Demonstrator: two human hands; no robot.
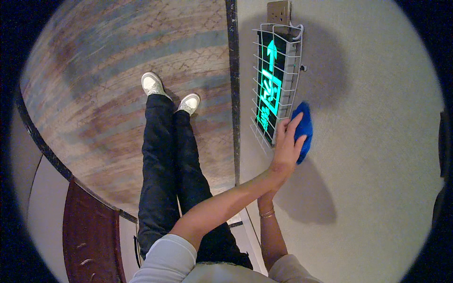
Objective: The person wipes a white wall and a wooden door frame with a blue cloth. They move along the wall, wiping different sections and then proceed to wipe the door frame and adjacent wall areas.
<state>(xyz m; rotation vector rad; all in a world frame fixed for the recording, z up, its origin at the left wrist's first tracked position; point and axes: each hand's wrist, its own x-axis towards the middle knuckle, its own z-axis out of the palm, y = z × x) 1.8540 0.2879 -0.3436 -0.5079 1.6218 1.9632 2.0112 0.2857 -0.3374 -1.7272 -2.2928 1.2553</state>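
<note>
My left hand (286, 143) reaches across to the wall on the right and has its fingers on a blue cloth (305, 122). The cloth lies beside the lower end of a lit green exit sign (272, 76), which bears an arrow, a running-figure symbol and writing. A white wire guard (300, 56) encloses the sign, and my left fingers are close to its side. My right forearm (272, 226), with a thin bracelet at the wrist, rises beneath my left arm. My right hand is hidden behind the left wrist and hand.
A wall socket (278, 12) with a white cable sits beyond the sign's far end. Textured wall covering (371, 152) surrounds the sign. A dark baseboard (233, 70) borders the patterned carpet (106, 88), where my shoes stand. At lower left is a dark red panel (92, 230).
</note>
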